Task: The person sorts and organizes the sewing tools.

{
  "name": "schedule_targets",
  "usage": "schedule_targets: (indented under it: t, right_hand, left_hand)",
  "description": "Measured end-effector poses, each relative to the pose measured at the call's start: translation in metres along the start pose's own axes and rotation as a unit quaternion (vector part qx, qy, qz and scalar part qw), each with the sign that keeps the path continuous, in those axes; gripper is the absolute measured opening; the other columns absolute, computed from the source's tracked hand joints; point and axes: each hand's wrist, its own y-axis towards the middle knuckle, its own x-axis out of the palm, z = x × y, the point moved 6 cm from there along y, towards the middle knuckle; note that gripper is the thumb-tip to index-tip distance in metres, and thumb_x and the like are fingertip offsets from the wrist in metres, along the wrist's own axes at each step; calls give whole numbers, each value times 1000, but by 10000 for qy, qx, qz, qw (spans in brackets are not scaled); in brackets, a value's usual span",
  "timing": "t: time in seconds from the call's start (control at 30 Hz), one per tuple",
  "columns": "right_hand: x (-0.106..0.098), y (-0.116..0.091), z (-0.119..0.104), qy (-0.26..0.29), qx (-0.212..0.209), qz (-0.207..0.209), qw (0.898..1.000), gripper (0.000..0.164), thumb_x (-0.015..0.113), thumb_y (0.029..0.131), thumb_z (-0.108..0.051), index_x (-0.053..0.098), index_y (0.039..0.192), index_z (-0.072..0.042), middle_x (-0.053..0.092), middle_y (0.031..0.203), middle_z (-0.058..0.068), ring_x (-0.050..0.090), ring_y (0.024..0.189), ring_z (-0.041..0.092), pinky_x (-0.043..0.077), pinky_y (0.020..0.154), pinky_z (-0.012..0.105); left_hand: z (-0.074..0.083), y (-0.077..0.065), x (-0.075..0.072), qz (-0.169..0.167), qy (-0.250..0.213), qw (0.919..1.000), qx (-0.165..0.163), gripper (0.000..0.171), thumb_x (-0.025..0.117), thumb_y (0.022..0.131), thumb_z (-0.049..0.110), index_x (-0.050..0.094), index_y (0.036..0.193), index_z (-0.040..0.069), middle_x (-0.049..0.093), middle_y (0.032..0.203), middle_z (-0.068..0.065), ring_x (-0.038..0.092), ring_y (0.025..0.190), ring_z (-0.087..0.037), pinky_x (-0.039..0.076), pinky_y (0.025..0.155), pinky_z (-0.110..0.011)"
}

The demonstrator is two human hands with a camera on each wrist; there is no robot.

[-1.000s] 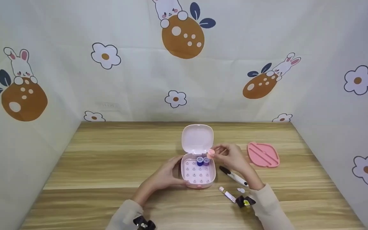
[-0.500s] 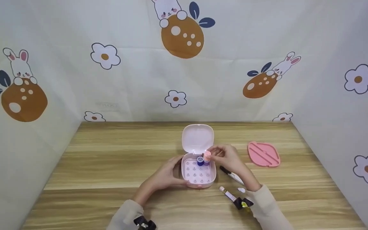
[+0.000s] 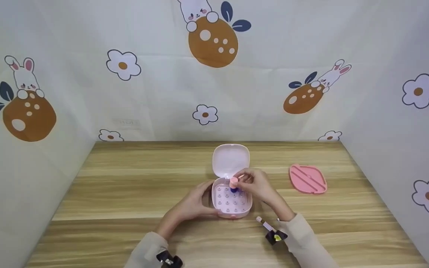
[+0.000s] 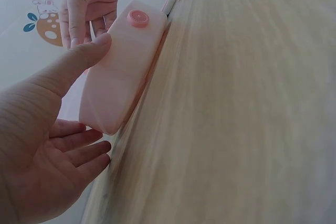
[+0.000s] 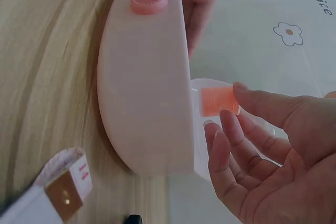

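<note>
The spool (image 3: 234,182) is pinched upright in the right hand (image 3: 257,185) over the far part of the box (image 5: 147,82); the left hand (image 3: 194,203) grips its left side, apparently for steadiness.

My left hand (image 3: 192,204) and my right hand (image 3: 258,186) make two, with two beige sleeves (image 3: 143,251) and two black wrist devices (image 3: 274,236). On one table (image 3: 136,175) I count one pale pink box (image 5: 144,87), its one lid (image 3: 231,160) far and one round pink button (image 5: 149,2) near. There is one orange cylinder (image 5: 216,102) and one visible blue cylinder (image 3: 233,191), plus at least ten pegs (image 3: 227,203), some perhaps hidden. Right: one pink tray (image 3: 308,179); near right: one white stick (image 5: 64,192) with one brown band. The walls show three rabbits (image 3: 26,80), three oranges (image 3: 210,54), six leaves (image 3: 227,11) and six flowers (image 3: 123,65).
</note>
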Motion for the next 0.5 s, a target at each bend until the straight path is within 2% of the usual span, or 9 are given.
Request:
schedule_targets:
  t: [0.5]
  right_hand:
    - [12, 9, 2, -64, 290, -19, 9996, 18, 79, 88, 0, 74, 103, 9, 73, 81, 12, 60, 68, 7, 50, 59, 14]
  left_hand:
    - [0, -1, 0, -3, 9, 10000, -93, 99, 95, 75, 27, 45, 155, -4, 50, 156, -25, 45, 146, -44, 30, 126, -62]
